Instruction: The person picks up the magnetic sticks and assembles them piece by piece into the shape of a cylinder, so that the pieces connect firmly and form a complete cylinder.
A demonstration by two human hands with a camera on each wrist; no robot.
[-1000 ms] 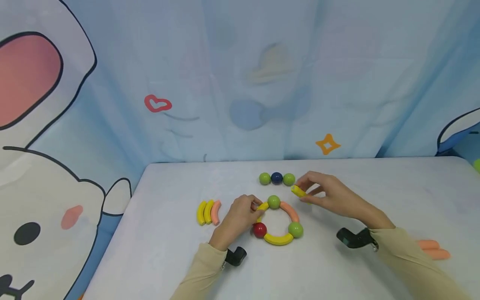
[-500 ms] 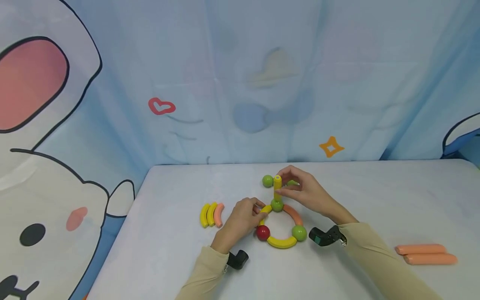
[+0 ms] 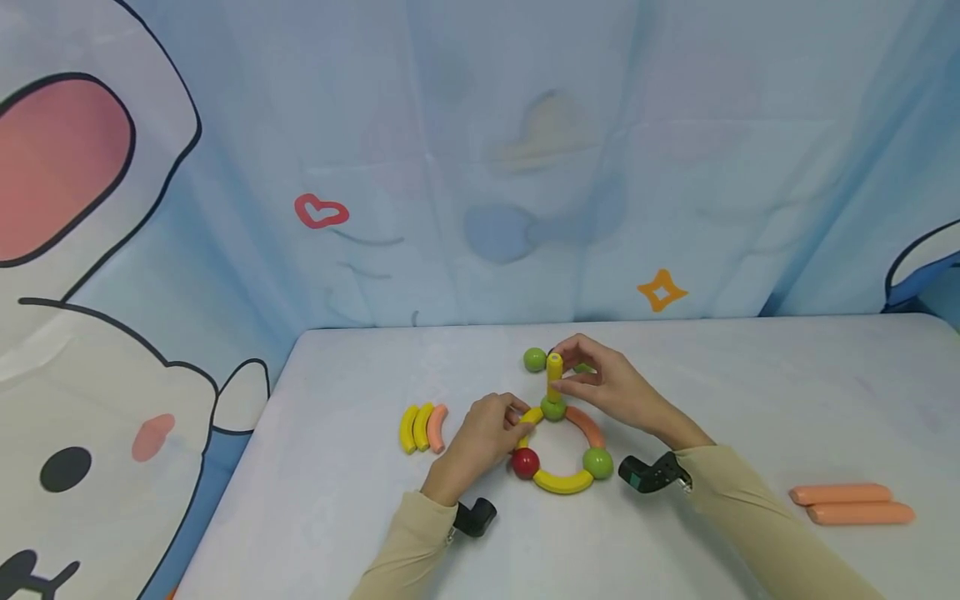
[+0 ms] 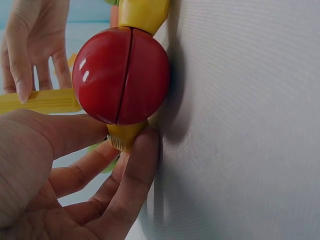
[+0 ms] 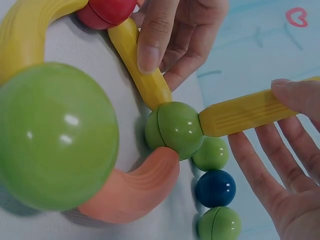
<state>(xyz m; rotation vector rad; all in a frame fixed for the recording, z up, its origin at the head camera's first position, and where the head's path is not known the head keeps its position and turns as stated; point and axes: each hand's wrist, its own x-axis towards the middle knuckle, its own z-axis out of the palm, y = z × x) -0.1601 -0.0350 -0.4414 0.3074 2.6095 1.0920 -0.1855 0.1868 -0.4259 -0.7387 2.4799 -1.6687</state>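
Note:
A ring of curved rods and balls lies on the table. In it are a red ball (image 3: 525, 463), a green ball (image 3: 597, 462), a curved yellow rod (image 3: 562, 482) and a curved orange rod (image 3: 585, 427). My left hand (image 3: 486, 435) pinches the ring's left yellow rod (image 5: 140, 65) between thumb and fingers. At the ring's far side, my right hand (image 3: 611, 383) pinches an upright yellow rod (image 3: 554, 377). The lower end of that rod touches the top of the far green ball (image 5: 177, 130).
Behind the ring stand a green ball (image 3: 535, 359), a blue ball (image 5: 215, 188) and another green ball (image 5: 219, 224) in a row. Two curved yellow rods (image 3: 416, 428) and an orange one (image 3: 437, 428) lie left. Two straight orange rods (image 3: 855, 504) lie right.
My right hand has moved left with the yellow rod, turned it upright and brought it onto the far green ball. My left hand keeps its hold on the ring.

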